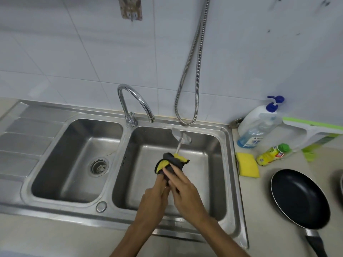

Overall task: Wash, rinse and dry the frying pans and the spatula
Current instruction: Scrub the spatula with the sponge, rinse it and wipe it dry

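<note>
Two bare forearms come in from the front edge of the sink. The left hand (157, 193) and right hand (187, 190) meet over the right basin (219, 164). Both hold a yellow-and-grey cloth (171, 161) bunched round the handle of the spatula (181, 137). The left hand grips the wrapped handle from below. The right hand's fingers lie across the grey side, thumb hidden, so it's likely a pinch. The frame is a bit blurred here.

The spatula blade sticks out of the cloth toward the basin's back wall, clear of the steel. No water is running from the tap (137, 101), so I judge this is the drying step for the spatula. Held over the basin, any drips fall in the sink and not on the counter (269, 238).

A black frying pan (300, 199) sits open side up near the counter's front right, handle toward the front edge. It's apart from the sink and looks finished or parked. There's a dark sliver at the counter's right edge; I can't tell what it is.

A yellow sponge (247, 165) lies just beside the sink's right rim. Behind it a yellow bottle (272, 154) with a green cap lies tilted. A pump bottle (258, 125) stands toward the counter's back edge, and a green-edged board (315, 130) leans by the wall.

The steel double sink has a left basin (55, 164) with a drain strainer and a ribbed draining board (24, 141) at its left end. The wall (74, 52) is white tile with a metal hose (194, 71) looping down and a hook (131, 10) up top.
</note>
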The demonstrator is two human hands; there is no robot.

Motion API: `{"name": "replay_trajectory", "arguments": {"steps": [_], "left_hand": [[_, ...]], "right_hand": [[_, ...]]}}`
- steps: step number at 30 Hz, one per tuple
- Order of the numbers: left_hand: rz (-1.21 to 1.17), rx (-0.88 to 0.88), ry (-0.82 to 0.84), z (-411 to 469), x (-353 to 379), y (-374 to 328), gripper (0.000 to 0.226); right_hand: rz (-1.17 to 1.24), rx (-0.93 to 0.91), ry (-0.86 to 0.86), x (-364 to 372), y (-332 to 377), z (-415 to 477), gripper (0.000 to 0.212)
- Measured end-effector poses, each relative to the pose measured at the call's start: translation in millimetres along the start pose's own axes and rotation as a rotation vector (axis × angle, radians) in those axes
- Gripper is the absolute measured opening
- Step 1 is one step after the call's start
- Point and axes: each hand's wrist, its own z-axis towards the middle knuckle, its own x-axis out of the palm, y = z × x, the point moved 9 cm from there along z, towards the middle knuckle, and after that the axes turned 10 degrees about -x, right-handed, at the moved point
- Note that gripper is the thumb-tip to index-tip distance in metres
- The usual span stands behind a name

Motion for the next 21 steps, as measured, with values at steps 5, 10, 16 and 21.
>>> {"name": "replay_trajectory", "arguments": {"steps": [5,10,16,21], "left_hand": [[-0.006,0.006,-0.004,-9.9,10.2,-1.3,0.027],[-0.040,0.107,0.004,-7.8,4.3,-28.2,0.014],[0.049,0.128,0.058,-9.1,9.3,-23.8,0.026],[-0.039,0.115,0.106,3.8,7.0,-26.1,0.013]], "right_hand": [[-0.390,-0.034,-0.013,-30.6,-22.6,24.9,0.069],[-0.459,0.080,-0.109,-82.3,-54.2,78.6,0.082],[-0.065,0.374,-0.263,-120.8,-105.1,111.8,0.029],[-0.143,0.312,-0.216,-117.9,-86.9,95.4,0.030]]}}
